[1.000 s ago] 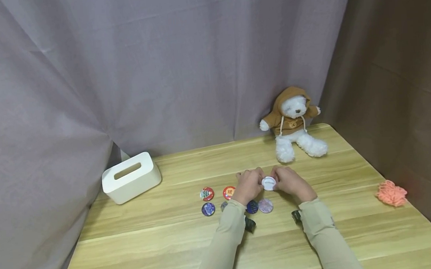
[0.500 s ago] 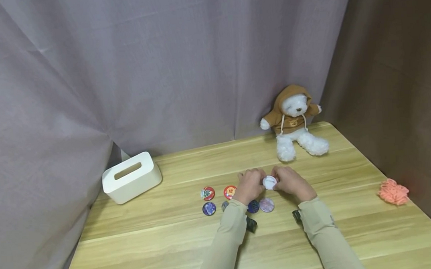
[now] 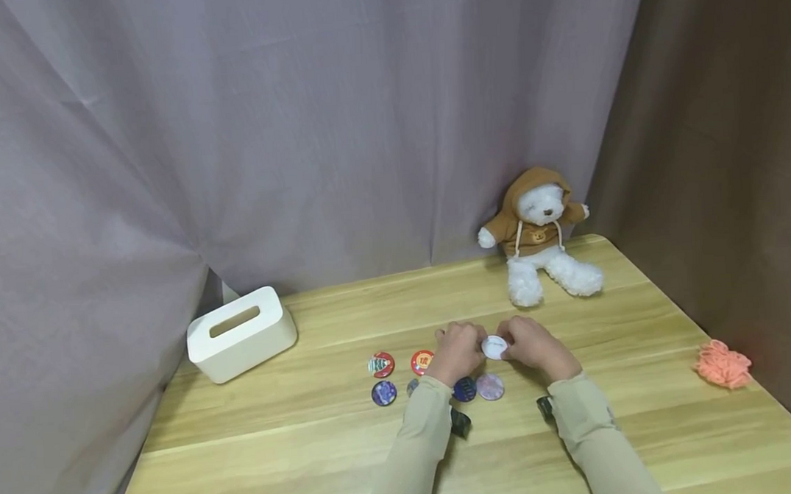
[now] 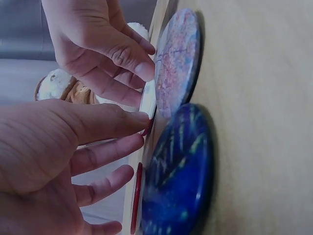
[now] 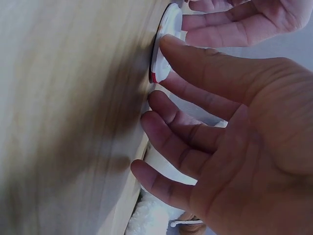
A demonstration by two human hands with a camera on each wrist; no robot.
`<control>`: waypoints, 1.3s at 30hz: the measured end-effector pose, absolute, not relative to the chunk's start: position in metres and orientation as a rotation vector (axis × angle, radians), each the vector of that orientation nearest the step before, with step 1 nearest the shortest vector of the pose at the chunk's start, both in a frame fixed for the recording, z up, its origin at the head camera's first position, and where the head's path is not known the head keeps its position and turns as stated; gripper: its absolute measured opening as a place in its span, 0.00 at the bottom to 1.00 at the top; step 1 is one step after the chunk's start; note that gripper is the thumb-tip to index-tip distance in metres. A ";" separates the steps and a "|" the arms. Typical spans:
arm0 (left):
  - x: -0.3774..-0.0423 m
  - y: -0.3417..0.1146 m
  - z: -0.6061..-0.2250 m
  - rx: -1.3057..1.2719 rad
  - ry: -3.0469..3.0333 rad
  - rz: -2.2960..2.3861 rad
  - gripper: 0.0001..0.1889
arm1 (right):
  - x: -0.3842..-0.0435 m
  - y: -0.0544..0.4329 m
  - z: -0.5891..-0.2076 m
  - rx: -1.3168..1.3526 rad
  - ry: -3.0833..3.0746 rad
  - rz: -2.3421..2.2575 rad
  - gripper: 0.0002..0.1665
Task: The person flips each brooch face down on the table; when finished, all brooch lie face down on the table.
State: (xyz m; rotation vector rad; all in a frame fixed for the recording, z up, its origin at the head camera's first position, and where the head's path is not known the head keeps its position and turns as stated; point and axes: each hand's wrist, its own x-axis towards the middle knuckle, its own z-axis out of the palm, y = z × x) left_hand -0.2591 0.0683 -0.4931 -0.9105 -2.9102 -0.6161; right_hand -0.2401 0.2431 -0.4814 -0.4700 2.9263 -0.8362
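Observation:
In the head view a round pin badge (image 3: pixel 495 347), its white back with the pin facing up, is held low over the table between both hands. My left hand (image 3: pixel 458 352) pinches its left edge with thumb and forefinger; the other left fingers stay spread in the left wrist view. From the right, my right hand (image 3: pixel 534 346) pinches the opposite edge. The right wrist view shows the thumb lying on the badge's white back (image 5: pixel 168 39) and a bit of red rim. Nearest the hands lie a dark blue badge (image 4: pixel 181 166) and a pinkish-lilac badge (image 4: pixel 178 58).
Other badges lie leftward: a red tree one (image 3: pixel 381 365), a red-and-yellow one (image 3: pixel 422 361), a violet-blue one (image 3: pixel 384 393), and a grey one (image 3: pixel 412 386) partly covered by the left arm. Around them are a white tissue box (image 3: pixel 240 338), teddy bear (image 3: pixel 541 233) and coral yarn (image 3: pixel 723 364).
The badge stays between both hands, with its tilt slightly altered. The whole head view has shifted a little, so everything appears lower. The other badges have not moved on the table.

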 end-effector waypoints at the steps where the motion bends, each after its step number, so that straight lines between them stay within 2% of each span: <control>1: -0.259 0.068 -0.493 -0.907 -2.914 -0.614 0.06 | -0.240 0.243 -0.482 -0.469 2.928 -0.835 0.09; 12: -0.257 0.057 -0.489 -0.898 -2.916 -0.693 0.15 | -0.240 0.246 -0.484 -0.427 2.948 -0.848 0.15; 18: -0.262 0.048 -0.492 -0.845 -2.928 -0.699 0.18 | -0.242 0.243 -0.483 -0.491 3.010 -0.911 0.15; 28: -0.264 0.031 -0.487 -0.776 -2.897 -0.737 0.18 | -0.249 0.242 -0.474 -0.550 3.009 -0.924 0.15; 39: -0.259 0.014 -0.486 -0.732 -2.950 -0.763 0.20 | -0.258 0.212 -0.470 -0.625 2.904 -0.903 0.20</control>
